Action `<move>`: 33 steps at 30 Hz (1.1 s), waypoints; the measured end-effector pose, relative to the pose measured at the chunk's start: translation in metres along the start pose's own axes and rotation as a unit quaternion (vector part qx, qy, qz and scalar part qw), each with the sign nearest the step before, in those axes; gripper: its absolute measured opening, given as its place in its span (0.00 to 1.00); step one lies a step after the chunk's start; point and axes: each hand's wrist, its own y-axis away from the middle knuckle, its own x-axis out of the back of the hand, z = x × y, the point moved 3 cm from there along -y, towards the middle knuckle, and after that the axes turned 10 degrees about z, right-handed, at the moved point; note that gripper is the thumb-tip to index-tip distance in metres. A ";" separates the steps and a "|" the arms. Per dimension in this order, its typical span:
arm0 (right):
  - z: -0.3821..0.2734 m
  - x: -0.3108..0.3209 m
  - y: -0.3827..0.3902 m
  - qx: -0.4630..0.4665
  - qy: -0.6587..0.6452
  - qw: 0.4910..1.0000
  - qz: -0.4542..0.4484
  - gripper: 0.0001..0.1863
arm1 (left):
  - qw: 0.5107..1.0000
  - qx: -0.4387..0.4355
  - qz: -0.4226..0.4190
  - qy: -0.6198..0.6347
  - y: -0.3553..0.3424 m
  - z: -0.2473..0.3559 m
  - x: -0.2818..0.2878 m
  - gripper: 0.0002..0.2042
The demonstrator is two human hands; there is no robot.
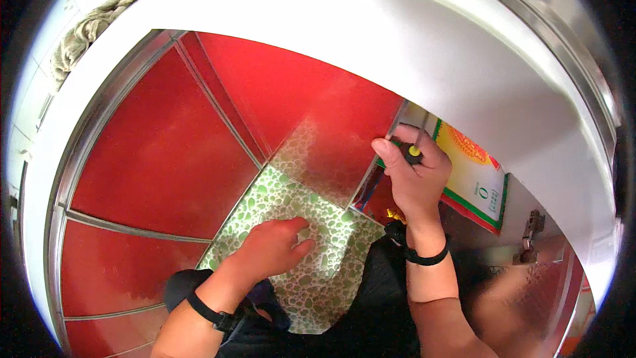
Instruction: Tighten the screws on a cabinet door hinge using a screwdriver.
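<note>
My right hand [421, 176] is closed around a screwdriver [415, 152] with a dark handle and a yellow end. Its metal shaft points up toward the underside of the white countertop [318, 20], and its tip is hard to make out. The thumb of this hand lies by the metal-trimmed edge of a red cabinet door [305, 93]. Lower and to the left, my left hand [271, 245] hovers over the green pebble-patterned floor [318, 292]. Its thumb and index finger are apart, and nothing is in it.
Behind my right hand, a white package [474, 179] with green and red edges stands in the cabinet opening. A metal hinge [530, 232] sits at the right. More red panels [165, 152] close the left side. A crumpled cloth [93, 30] lies at the upper left.
</note>
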 end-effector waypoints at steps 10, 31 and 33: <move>0.003 -0.002 0.003 -0.087 -0.006 0.996 0.021 0.14 | 1.000 0.018 -0.002 0.013 -0.005 -0.005 0.006 0.19; 0.052 0.034 -0.020 -0.158 -0.003 0.983 -0.092 0.15 | 0.917 -0.004 0.352 0.187 -0.091 0.029 0.071 0.64; 0.036 0.028 -0.021 -0.134 0.070 0.981 -0.124 0.19 | 0.921 -0.001 0.362 0.144 -0.093 0.031 0.071 0.64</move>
